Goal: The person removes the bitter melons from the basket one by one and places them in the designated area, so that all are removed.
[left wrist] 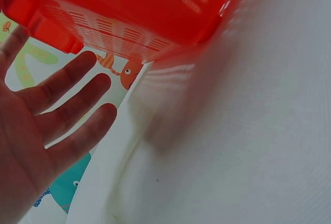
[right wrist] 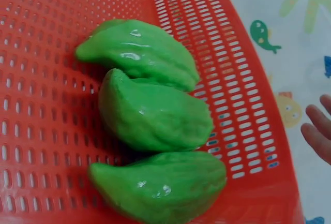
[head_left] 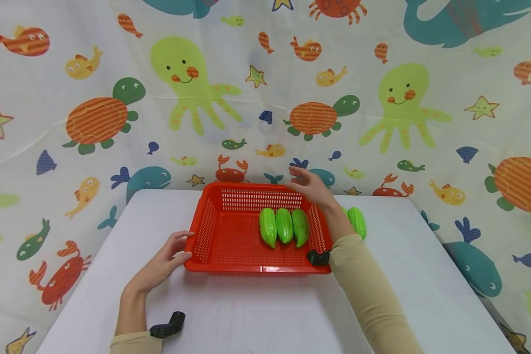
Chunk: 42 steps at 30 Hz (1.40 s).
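Observation:
Three glossy green gourds (head_left: pixel 284 226) with ridged sides and pointed tips lie side by side in the right part of a red plastic basket (head_left: pixel 234 269). Close up in the right wrist view, the middle gourd (right wrist: pixel 155 113) touches its neighbours. My left hand (head_left: pixel 167 260) touches the basket's left side near the rim; the left wrist view shows its fingers (left wrist: pixel 77 105) straight and spread beneath the basket's edge. Above the back right rim is my right hand (head_left: pixel 311 187), fingers extended and holding nothing. Its fingertips (right wrist: pixel 318 125) show at that view's right edge.
More green gourds (head_left: pixel 357 222) lie on the white table (head_left: pixel 407 255) right of the basket, partly hidden by my right arm. A curtain (head_left: pixel 256 123) printed with sea animals hangs behind the table. Black wrist devices (head_left: pixel 168 326) are on both wrists.

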{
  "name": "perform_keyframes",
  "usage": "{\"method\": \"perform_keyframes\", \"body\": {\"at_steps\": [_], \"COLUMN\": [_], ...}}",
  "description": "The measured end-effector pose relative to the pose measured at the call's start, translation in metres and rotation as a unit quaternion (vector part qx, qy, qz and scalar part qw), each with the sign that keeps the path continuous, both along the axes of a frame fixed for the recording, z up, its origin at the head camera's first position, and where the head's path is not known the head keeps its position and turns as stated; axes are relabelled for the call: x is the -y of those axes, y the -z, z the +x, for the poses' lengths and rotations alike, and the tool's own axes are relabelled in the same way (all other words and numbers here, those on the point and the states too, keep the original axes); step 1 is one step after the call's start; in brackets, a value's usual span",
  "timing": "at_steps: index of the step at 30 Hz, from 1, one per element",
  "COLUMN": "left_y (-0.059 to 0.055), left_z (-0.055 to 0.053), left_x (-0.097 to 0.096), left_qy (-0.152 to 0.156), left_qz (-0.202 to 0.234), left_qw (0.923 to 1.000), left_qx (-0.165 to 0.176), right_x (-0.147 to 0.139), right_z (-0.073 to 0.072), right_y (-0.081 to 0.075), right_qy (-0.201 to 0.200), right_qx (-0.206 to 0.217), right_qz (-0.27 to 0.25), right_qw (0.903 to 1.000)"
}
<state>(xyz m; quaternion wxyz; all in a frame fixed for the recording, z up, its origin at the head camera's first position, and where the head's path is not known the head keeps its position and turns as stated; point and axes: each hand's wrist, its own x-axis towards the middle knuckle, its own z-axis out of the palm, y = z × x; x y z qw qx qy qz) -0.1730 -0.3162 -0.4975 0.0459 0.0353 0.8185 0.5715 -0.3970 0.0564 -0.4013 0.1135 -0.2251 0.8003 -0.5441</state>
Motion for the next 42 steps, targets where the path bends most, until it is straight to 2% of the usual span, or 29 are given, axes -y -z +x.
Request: {"method": "perform_keyframes", "body": {"at_steps": [6, 15, 21, 32, 38, 42], "left_y": [0.001, 0.0, -0.001, 0.0, -0.001, -0.002], "left_z": [-0.001, -0.001, 0.0, 0.0, 0.001, 0.001], "left_x": [0.0, 0.0, -0.001, 0.0, -0.001, -0.001], "left_qy": [-0.003, 0.001, 0.001, -0.001, -0.001, -0.002], "left_qz": [0.0, 0.004, 0.005, 0.0, 0.004, 0.004], "left_qw": [1.0, 1.0, 1.0, 1.0, 1.0, 1.0], "left_qx": [0.001, -0.003, -0.005, 0.004, 0.007, 0.003], "right_x": [0.002, 0.008, 0.012, 0.02, 0.022, 0.024], "right_z": [-0.002, -0.006, -0.005, -0.004, -0.002, -0.001], "right_y": [0.005, 0.01, 0.014, 0.02, 0.022, 0.024], "right_qy": [-0.018, -0.061, -0.1, -0.137, -0.161, -0.172], "right_qx": [-0.005, 0.008, 0.006, 0.016, 0.031, 0.056], "right_qz": [0.009, 0.065, 0.107, 0.186, 0.204, 0.201], "right_qw": [0.9998, 0.996, 0.9892, 0.9728, 0.9652, 0.9627]}}
